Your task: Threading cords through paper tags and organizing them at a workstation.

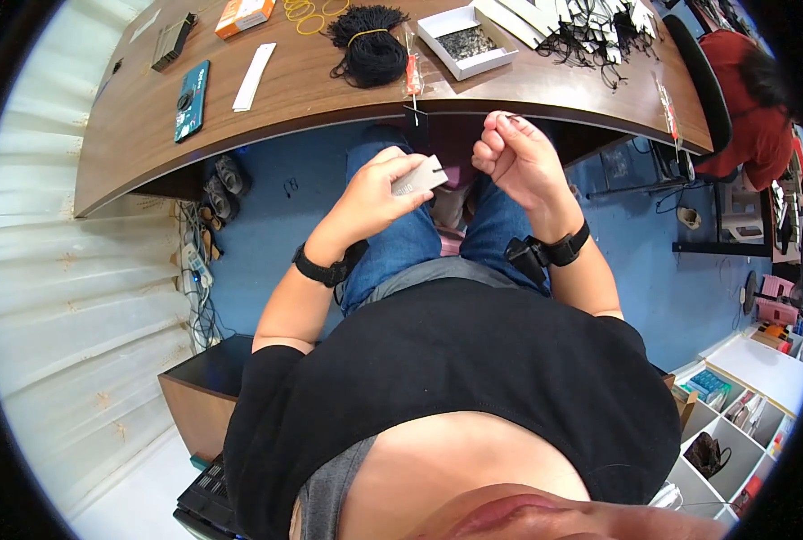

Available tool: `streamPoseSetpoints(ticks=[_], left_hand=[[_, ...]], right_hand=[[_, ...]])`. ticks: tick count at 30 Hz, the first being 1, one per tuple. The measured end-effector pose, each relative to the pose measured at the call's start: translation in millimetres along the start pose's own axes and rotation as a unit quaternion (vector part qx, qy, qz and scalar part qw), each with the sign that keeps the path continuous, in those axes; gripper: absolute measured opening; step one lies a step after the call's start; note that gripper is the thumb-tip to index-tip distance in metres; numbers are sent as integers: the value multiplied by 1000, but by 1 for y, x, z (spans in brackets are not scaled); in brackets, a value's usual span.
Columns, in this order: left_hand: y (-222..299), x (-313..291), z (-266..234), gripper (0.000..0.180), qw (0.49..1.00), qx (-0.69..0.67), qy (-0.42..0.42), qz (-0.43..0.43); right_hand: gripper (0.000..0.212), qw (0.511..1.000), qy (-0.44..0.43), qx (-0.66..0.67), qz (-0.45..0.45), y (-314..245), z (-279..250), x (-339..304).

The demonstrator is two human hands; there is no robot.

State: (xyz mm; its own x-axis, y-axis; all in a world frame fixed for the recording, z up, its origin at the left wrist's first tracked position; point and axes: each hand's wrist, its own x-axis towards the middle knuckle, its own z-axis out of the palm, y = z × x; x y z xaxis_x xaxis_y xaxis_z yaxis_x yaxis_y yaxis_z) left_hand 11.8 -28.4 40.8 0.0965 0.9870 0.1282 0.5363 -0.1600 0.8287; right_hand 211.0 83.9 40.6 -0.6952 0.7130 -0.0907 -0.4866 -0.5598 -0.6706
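My left hand [372, 196] holds a light grey card tag [417, 178] above my lap, between thumb and fingers. A short black loop or slot mark shows at the tag's right end. To its right, my right hand [520, 160] is raised near the table edge with the fingers curled in and the thumb pressed to the index finger. Something thin and dark shows at that pinch, too small to name. Beyond the hands, on the table, lies a bundle of black strings [370, 58] tied with a yellow band.
On the brown table [140, 135] stand a white box [488, 65] of small dark pieces, white tags with black strings [599, 36], yellow rubber bands [307, 20], a white strip [254, 78] and a teal phone [192, 101]. A person in red [748, 108] sits at the right.
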Motion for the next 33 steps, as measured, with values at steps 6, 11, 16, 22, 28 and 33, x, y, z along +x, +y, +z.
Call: streamPoseSetpoints(ticks=[6, 11, 16, 22, 28, 33], left_hand=[[13, -4, 3, 46, 995, 95, -27, 31], [14, 4, 5, 55, 986, 132, -46, 89], [20, 6, 3, 53, 977, 170, -34, 121], [-2, 19, -31, 30, 959, 104, 247, 95], [-37, 26, -52, 13, 928, 183, 320, 50], [-99, 17, -120, 35, 742, 488, 447, -104]], right_hand=[[20, 978, -20, -202, 46, 11, -12, 2], [23, 802, -63, -593, 34, 7, 14, -8], [17, 767, -129, -627, 39, -12, 12, -3], [10, 829, 87, -507, -218, -86, -23, 26], [38, 814, 268, -419, -299, -124, -78, 85], [32, 689, 250, -539, -415, -80, -65, 71]])
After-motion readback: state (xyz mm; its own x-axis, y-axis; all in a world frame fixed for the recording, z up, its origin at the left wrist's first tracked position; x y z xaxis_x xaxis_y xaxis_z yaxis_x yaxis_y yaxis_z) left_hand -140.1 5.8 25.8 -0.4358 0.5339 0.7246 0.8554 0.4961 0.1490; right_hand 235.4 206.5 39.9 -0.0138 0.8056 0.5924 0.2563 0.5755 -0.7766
